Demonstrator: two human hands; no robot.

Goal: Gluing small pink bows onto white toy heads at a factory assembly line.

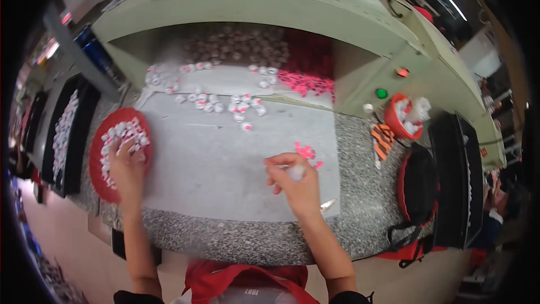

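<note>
My left hand (127,168) is over a red bowl (97,157) at the left, with its fingers apart among small white rounded pieces with pink spots (133,129). Whether a piece is between those fingertips is hard to see. Above the white sheet (208,180), my right hand (295,179) is curled, thumb and forefinger near each other. A white rounded piece (296,173) shows within its grip. Small flat pink pieces (305,151) lie on the sheet just beyond that hand. Near its wrist lies a small shiny silvery object (328,205).
More white pieces (208,103) lie at the sheet's far side. Under the pale green shelf (253,42) are heaps of white pieces and pink pieces (306,83). To the right stand an orange-red tub (395,126), a striped cloth (383,142), a black-and-red pouch (419,186) and a black tray (457,191).
</note>
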